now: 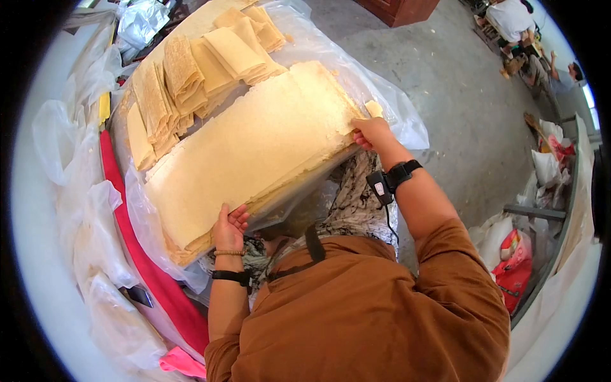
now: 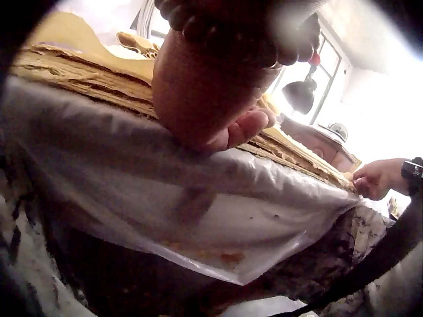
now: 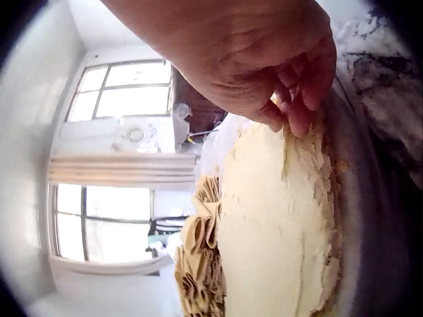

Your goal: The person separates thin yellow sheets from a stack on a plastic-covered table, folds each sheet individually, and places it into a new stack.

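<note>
A broad stack of thin, pale-yellow flatbread-like sheets (image 1: pixel 248 146) lies on plastic over the work surface, its near edge ragged and layered. With thumb and fingertips, my right hand (image 1: pixel 373 132) pinches the stack's near right corner; in the right wrist view the fingertips (image 3: pixel 299 124) are right at the sheet edge. How many layers they hold I cannot tell. My left hand (image 1: pixel 230 228) is at the near edge further left, its fingers loosely bent and side by side. Seen from the left wrist, that hand (image 2: pixel 211 99) overlaps the layered edge (image 2: pixel 86 76).
Folded sheets (image 1: pixel 210 63) are piled behind the stack. Clear plastic (image 1: pixel 398 114) hangs past the surface's right side. A red cloth strip (image 1: pixel 137 229) runs along the left. A small torn piece (image 1: pixel 374 108) lies beyond the right hand. People (image 1: pixel 512 22) sit far right.
</note>
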The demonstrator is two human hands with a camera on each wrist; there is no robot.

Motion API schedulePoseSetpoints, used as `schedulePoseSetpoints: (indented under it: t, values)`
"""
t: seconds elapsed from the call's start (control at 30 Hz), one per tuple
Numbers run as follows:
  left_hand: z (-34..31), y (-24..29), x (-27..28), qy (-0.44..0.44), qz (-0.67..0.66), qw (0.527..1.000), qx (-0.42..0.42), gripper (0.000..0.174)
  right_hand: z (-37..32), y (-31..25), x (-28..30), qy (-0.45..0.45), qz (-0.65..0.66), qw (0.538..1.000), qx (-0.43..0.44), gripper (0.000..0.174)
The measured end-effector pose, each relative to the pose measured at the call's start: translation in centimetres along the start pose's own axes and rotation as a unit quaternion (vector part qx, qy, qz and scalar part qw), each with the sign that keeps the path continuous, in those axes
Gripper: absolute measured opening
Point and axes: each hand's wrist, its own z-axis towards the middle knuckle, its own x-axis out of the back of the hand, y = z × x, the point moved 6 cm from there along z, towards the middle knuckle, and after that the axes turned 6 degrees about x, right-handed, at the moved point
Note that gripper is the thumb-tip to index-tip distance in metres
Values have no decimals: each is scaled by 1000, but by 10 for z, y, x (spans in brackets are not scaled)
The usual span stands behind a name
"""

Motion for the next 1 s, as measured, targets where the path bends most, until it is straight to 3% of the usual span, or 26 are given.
schedulePoseSetpoints:
  t: [0.03, 0.23, 0.33, 0.43, 0.53, 0.63, 0.73, 0.83, 0.93, 1.0]
  values:
    - [-1, 0, -1, 1, 1, 1000, -2, 38, 10, -1, -1, -8, -77, 997, 15, 28]
    - [2, -2, 1, 6, 15, 1000, -10, 39, 19, -36, 1, 17, -8, 998, 56, 19]
    - [-2, 2, -2, 14, 28, 1000, -6, 39, 12, -61, 2, 53, -43, 989, 129, 27]
    - [-2, 3, -2, 19, 28, 999, -2, 39, 6, -78, 3, 82, -30, 987, 134, 20]
    - [-1, 2, -1, 18, 31, 999, -2, 40, 27, -94, 11, 155, -247, 925, 241, 20]
    - [-4, 5, -5, 19, 40, 999, -5, 40, 33, -114, 6, 70, -287, 922, 251, 21]
    - [-4, 6, -4, 16, 43, 999, 1, 40, 33, -112, 13, 43, -76, 992, 87, 21]
    - [-1, 6, 1, 6, 39, 999, 9, 41, 50, -100, 23, 48, -1, 996, 75, 18]
    - [-5, 7, 0, -6, 57, 998, 17, 41, 49, -83, 24, -9, -79, 996, 35, 16]
    - [-7, 8, -4, -19, 62, 998, 24, 41, 38, -75, 21, -52, -63, 995, 56, 17]
